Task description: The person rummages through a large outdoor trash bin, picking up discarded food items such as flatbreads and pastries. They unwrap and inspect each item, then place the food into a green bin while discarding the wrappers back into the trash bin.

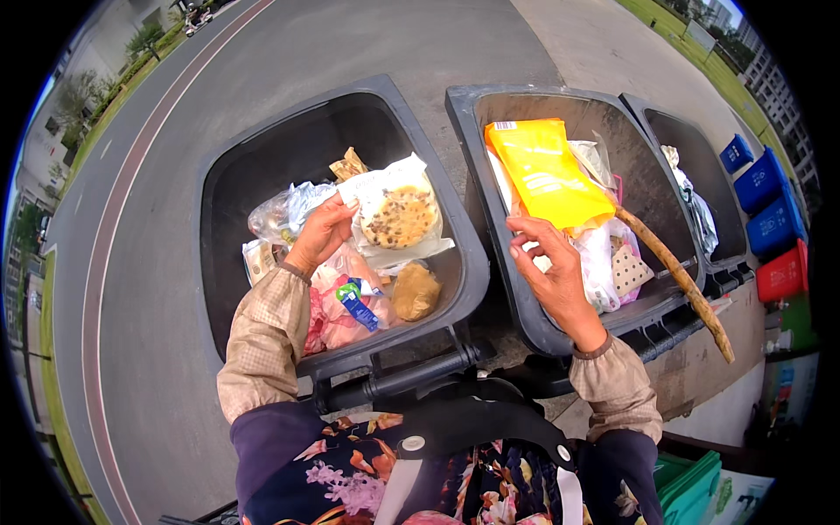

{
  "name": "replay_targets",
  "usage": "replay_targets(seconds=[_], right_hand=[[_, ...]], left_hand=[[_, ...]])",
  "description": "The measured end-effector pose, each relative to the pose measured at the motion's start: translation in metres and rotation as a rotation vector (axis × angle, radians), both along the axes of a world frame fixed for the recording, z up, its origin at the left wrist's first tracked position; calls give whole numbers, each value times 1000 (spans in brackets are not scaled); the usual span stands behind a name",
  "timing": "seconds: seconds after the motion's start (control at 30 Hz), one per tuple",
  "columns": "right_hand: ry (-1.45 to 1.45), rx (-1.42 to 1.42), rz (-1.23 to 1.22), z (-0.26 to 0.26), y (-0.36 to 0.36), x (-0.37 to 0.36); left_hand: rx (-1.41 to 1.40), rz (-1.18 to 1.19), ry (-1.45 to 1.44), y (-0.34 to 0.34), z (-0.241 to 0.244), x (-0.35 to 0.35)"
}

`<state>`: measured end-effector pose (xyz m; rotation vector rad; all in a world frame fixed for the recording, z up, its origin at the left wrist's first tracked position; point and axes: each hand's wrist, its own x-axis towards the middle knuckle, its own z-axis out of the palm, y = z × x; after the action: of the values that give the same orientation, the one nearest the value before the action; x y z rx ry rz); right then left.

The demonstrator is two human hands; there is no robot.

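Observation:
My left hand point(325, 230) pinches the edge of a white paper bag with a clear front point(394, 174); a round, speckled flatbread point(399, 220) shows inside it. The bag is over the left dark grey wheelie bin point(474, 275), which holds plastic bags, a pink bag point(341, 328), a blue wrapper point(357, 308) and a brown lump point(417, 292). My right hand point(545, 256) hovers at the near left rim of the middle bin point(482, 197), fingers curled and apart, with nothing visible in them. Beside it lies a yellow plastic pouch point(548, 170) on other rubbish.
A wooden stick point(676, 269) leans out over the middle bin's near rim. A third grey bin point(682, 125) stands to the right, holding crumpled bags. Farther right are blue bins point(761, 180) and a red bin point(782, 272). A scooter rider point(197, 18) is on the road, far upper left.

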<state>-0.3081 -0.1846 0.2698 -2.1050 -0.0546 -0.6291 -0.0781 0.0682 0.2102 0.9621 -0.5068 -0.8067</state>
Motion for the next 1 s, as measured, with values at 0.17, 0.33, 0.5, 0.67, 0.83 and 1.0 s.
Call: replay_targets(seconds=[0.17, 0.33, 0.5, 0.67, 0.83, 1.0], right_hand=[[-215, -529, 190, 12, 3, 60], [-177, -762, 324, 12, -1, 62], [-148, -825, 430, 9, -1, 65], [-41, -914, 569, 13, 4, 66], [-78, -905, 420, -6, 7, 54], [34, -366, 179, -40, 21, 59]], left_hand=[[75, -150, -4, -20, 20, -38], [75, -121, 143, -12, 11, -48], [142, -48, 253, -8, 10, -54], [192, -85, 290, -1, -6, -40], [180, -163, 440, -9, -6, -54], [261, -245, -79, -16, 9, -82]])
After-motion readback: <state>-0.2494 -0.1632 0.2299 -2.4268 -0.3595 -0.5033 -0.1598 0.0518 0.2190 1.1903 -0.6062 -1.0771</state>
